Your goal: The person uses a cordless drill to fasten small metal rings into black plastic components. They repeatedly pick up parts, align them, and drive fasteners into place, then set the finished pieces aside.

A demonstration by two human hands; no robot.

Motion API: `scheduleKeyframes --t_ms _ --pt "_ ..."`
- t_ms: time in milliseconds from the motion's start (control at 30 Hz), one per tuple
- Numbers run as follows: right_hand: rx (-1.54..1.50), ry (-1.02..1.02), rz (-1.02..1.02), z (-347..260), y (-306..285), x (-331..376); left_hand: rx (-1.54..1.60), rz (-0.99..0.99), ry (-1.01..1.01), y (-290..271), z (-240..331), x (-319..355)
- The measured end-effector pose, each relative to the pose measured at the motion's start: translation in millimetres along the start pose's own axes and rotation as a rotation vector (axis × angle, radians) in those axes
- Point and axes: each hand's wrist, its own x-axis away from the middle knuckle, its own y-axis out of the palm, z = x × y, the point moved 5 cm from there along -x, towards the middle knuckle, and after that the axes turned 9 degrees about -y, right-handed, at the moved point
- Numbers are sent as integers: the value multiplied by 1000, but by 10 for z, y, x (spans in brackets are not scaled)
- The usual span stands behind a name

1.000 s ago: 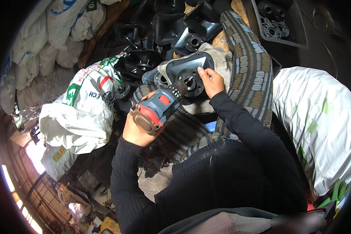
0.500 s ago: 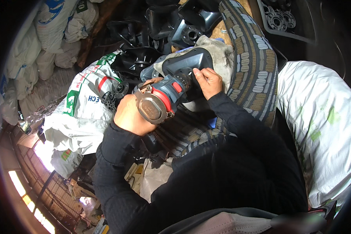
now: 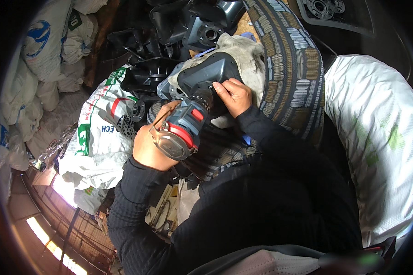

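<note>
My left hand (image 3: 144,145) is wrapped round the grip of a blue-grey and red cordless drill (image 3: 192,118), whose rear end faces me. The drill's dark chuck (image 3: 201,95) points away, up against a black moulded part (image 3: 218,68) with a flared rim and small holes along it. Beside the chuck, my right hand (image 3: 235,96) has thumb and fingers pinched together at this part. Whatever sits between those fingertips is hidden. A pale crumpled cloth (image 3: 245,57) lies behind and under the black part. The drill's tip cannot be made out.
Several more black parts (image 3: 209,34) are heaped beyond my hands. A patterned padded roll (image 3: 291,68) curves along the right. White sacks (image 3: 376,137) stand at the right and a printed sack (image 3: 103,137) at the left. Round flanged pieces (image 3: 325,8) lie at the far right.
The whole scene has shifted a little left in view as my head moved. The drill's rear end has tilted slightly down and left; both hands keep their places at the part.
</note>
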Motion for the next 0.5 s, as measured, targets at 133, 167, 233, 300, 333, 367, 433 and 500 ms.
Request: scheduleKeyframes --t_ms 133,167,233,300,333,367,433,500 --pt "-2 41 -71 -37 25 42 75 37 -26 46 -22 65" --pt "9 27 -67 -33 24 17 149 43 -95 47 -42 91" --pt "46 11 -83 9 17 11 115 16 -164 56 -14 129" --pt "-24 158 -51 42 -33 33 145 143 -111 159 -111 216" --pt "-63 238 -40 73 -65 38 159 209 -127 151 -79 335" --pt "-227 439 1 170 -158 61 238 275 -94 148 -38 444" --pt "-571 492 -19 78 -325 107 320 331 -50 248 10 708" --pt "-776 548 -114 -106 -428 146 195 357 112 345 159 904"
